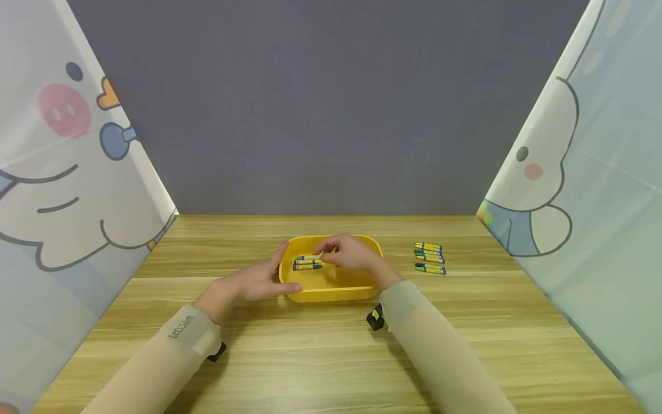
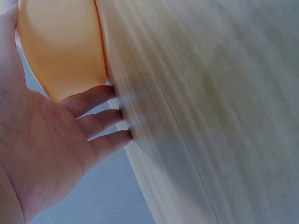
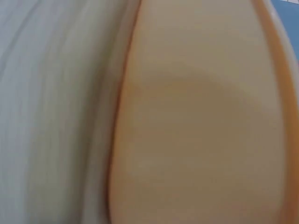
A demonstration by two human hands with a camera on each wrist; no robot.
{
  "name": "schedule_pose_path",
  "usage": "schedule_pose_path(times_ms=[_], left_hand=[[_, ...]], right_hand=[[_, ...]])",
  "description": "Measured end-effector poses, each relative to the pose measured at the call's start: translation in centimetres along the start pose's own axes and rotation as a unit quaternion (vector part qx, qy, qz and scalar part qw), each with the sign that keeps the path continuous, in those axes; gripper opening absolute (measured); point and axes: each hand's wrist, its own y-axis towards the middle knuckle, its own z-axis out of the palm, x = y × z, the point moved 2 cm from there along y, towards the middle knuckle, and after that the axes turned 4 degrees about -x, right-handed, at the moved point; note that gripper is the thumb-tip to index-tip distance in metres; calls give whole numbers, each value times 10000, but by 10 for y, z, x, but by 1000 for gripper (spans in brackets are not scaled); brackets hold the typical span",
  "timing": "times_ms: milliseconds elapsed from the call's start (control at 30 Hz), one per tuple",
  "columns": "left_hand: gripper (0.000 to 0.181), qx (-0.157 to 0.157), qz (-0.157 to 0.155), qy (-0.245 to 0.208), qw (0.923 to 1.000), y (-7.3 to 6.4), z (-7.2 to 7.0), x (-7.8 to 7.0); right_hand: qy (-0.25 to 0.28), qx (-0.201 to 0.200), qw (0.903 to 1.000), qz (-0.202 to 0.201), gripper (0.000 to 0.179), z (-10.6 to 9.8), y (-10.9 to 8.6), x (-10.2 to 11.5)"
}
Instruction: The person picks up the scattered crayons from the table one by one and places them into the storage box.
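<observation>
A yellow plastic tray (image 1: 331, 295) sits on the table. Inside it, at the left end, several crayons with yellow-and-blue wrappers (image 1: 307, 267) lie side by side. My left hand (image 1: 258, 280) rests against the tray's left end, thumb along the front rim; in the left wrist view the fingers (image 2: 100, 122) reach past its side, fairly straight. My right hand (image 1: 349, 253) reaches over the tray from the right, and its thumb and index finger pinch the end of the rearmost crayon (image 1: 306, 257). The right wrist view shows the tray's outer wall (image 3: 201, 116), no fingers.
To the right of the tray, several more crayons (image 1: 430, 252) lie in a loose group on the wooden table (image 1: 300, 356). A dark grey panel (image 1: 326, 109) stands behind the table. Cartoon-printed sheets (image 1: 605, 149) flank both sides.
</observation>
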Motion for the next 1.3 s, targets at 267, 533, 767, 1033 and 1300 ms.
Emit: schedule_pose_path(times_ms=[267, 533, 767, 1033, 1300], left_hand=[[128, -89, 153, -12, 9998, -1, 2, 0], [129, -116, 84, -31, 9999, -2, 1, 3], [128, -130, 106, -36, 9999, -2, 0, 1], [128, -125, 146, -32, 9998, -2, 0, 0], [130, -133, 95, 19, 9999, -1, 1, 1]], right_hand=[[35, -92, 9999, 123, 19, 23, 11, -7], [-29, 66, 9996, 259, 17, 27, 12, -11], [-410, 155, 9989, 184, 17, 27, 13, -12], [-537, 124, 9981, 264, 18, 29, 15, -15], [-564, 96, 9978, 343, 18, 30, 16, -17]])
